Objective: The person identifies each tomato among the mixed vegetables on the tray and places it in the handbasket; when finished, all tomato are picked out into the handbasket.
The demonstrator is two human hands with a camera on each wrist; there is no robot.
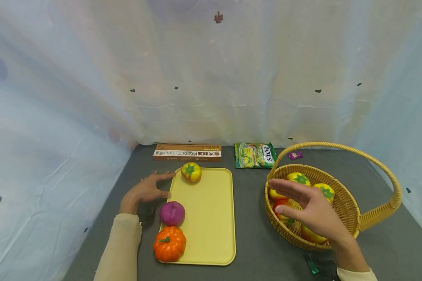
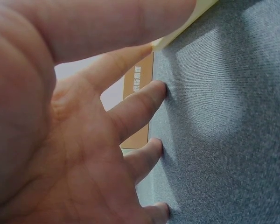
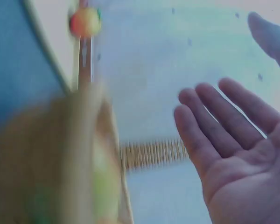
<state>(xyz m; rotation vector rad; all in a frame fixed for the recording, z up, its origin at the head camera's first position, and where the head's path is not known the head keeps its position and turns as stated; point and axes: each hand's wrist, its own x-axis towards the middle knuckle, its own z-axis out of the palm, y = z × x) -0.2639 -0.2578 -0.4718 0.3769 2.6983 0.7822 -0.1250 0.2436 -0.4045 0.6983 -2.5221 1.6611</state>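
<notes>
My left hand (image 1: pixel 148 189) is at the left edge of the yellow tray (image 1: pixel 209 218), fingers spread and nothing held. In the left wrist view its fingertips are right at the grey cloth, by the tray's rim. On the tray's far left corner sits a yellow-red fruit with a green leafy top (image 1: pixel 191 172). A purple onion (image 1: pixel 172 214) and an orange pumpkin (image 1: pixel 170 244) lie along the tray's left side. Over the wicker basket (image 1: pixel 344 203) hovers my right hand (image 1: pixel 314 208), fingers extended, palm empty. Several similar fruits (image 1: pixel 322 190) lie in the basket, partly hidden by that hand.
Behind the tray lies a brown pasta box (image 1: pixel 187 153), with a green candy bag (image 1: pixel 254 155) to its right. A small purple packet (image 1: pixel 295 155) lies behind the basket. The tall basket handle (image 1: pixel 379 166) arches up at the right. A pale curtain (image 1: pixel 211 78) hangs behind the table.
</notes>
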